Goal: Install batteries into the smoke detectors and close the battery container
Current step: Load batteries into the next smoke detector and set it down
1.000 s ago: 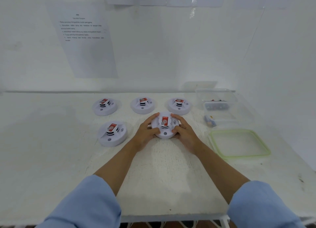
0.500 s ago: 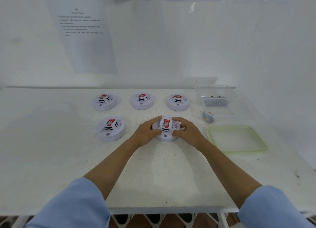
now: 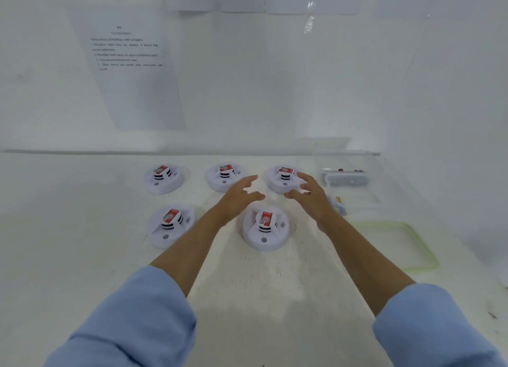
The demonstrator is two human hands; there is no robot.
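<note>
Left hand [image 3: 237,201], right hand [image 3: 313,198]: fingers spread, holding nothing. At 6 o'clock between them, untouched, front smoke detector [image 3: 253,234] with red battery [image 3: 266,217]. At 2 o'clock from right hand, open battery container [image 3: 343,160].

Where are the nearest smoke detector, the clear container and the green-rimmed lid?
Nearest smoke detector [image 3: 266,219]: head view, on its red label.
Clear container [image 3: 346,160]: head view, on its far wall.
Green-rimmed lid [image 3: 387,245]: head view, on its clear middle panel.
</note>
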